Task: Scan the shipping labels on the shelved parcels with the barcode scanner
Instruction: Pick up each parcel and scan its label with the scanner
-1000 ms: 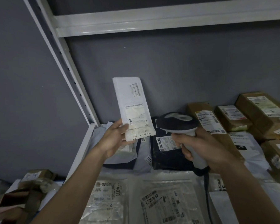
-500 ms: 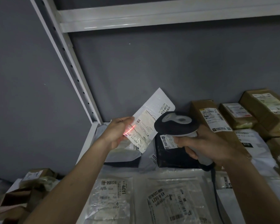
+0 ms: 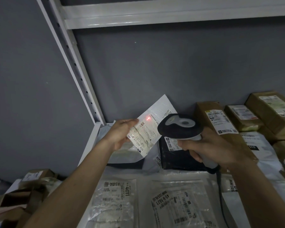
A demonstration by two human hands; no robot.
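Note:
My left hand (image 3: 120, 134) grips the lower left edge of a flat white parcel (image 3: 152, 122), tilted so its top leans right, with its shipping label facing me. A red scanner dot glows on the label near its barcode. My right hand (image 3: 211, 148) grips the handle of a black and grey barcode scanner (image 3: 178, 126), whose head points left at the parcel and covers the parcel's right edge. A black cord hangs from the handle. Both hands are held above the shelf.
A black parcel (image 3: 176, 157) lies behind the scanner. Brown cardboard boxes (image 3: 212, 117) with labels are stacked at the right. Clear plastic mailers (image 3: 115, 201) lie at the shelf front. The white shelf upright (image 3: 76, 69) rises at the left, with boxes (image 3: 31, 176) below left.
The white parcel went from upright to tilted toward the right. The scanner came closer to it, and the red light moved from the label's left edge, by my fingers, up onto the label.

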